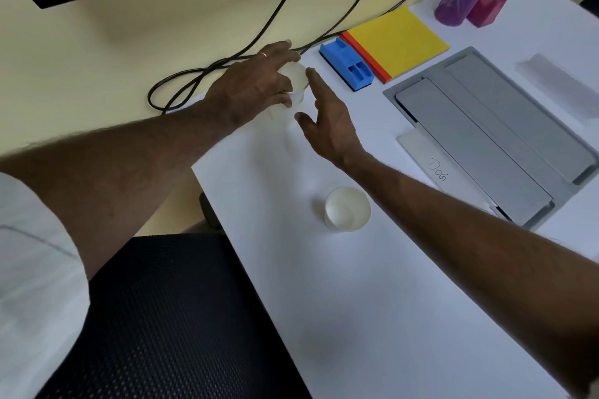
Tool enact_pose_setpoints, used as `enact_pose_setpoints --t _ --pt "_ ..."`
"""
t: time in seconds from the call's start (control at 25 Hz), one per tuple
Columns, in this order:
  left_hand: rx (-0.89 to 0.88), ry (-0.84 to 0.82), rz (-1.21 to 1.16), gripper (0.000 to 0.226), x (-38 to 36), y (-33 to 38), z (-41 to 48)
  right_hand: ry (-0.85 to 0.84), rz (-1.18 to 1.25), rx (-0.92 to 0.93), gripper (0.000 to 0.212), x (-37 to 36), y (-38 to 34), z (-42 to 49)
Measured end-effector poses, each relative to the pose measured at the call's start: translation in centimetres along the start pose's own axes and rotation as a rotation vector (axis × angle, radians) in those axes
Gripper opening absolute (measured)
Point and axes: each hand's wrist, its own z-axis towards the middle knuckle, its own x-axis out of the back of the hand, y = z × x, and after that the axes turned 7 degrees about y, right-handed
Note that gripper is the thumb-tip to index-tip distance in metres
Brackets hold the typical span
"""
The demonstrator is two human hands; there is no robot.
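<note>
Left hand (256, 87) grips the white cup (296, 76) at eleven o'clock on the table (356, 301). Right hand (327, 126) hovers at the cup's four o'clock, fingers spread wide, holding nothing. The second cup (347, 209) stands untouched at six o'clock. Early going, I'd say: the pairing is not yet done.

The far cup (298, 78) and near cup (347, 209) look smooth translucent plastic, the table (356, 301) matt.

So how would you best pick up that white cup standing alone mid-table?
Probably round the side wall of the white cup, just below its rim, coming from the right: it stands upright, round, mouth open, touching nothing else.
</note>
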Motion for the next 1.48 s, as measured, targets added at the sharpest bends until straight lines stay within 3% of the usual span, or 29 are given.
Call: enact_pose_setpoints --t 0.36,0.52,0.68,0.8,1.16,1.48 --pt "-0.050 0.071 -0.027 0.020 4.4 2.5 0.8 0.285 0.265 -0.086 0.069 3.0 -2.7 -1.1" --pt "-0.025 0.079 -0.170 0.033 5.5 5.4 1.1 0.334 0.347 -0.088 0.068 5.6 -3.0 -3.2" --pt "-0.015 0.089 -0.425 0.063 6.1 10.4 2.3 0.437 0.404 -0.117 0.064 9.2 -1.8 -7.2" --pt "-0.049 0.008 -0.553 0.074 5.1 16.3 4.2 0.566 0.440 -0.172 0.064 12.7 0.8 -11.1" --pt "-0.156 -0.100 -0.796 0.071 -1.9 39.3 7.5 0.794 0.418 -0.309 0.063 26.1 12.5 -25.3" --pt "-0.083 -0.265 -1.034 0.089 -9.1 60.3 7.5 0.925 0.385 -0.451 0.067 36.9 23.6 -39.1"
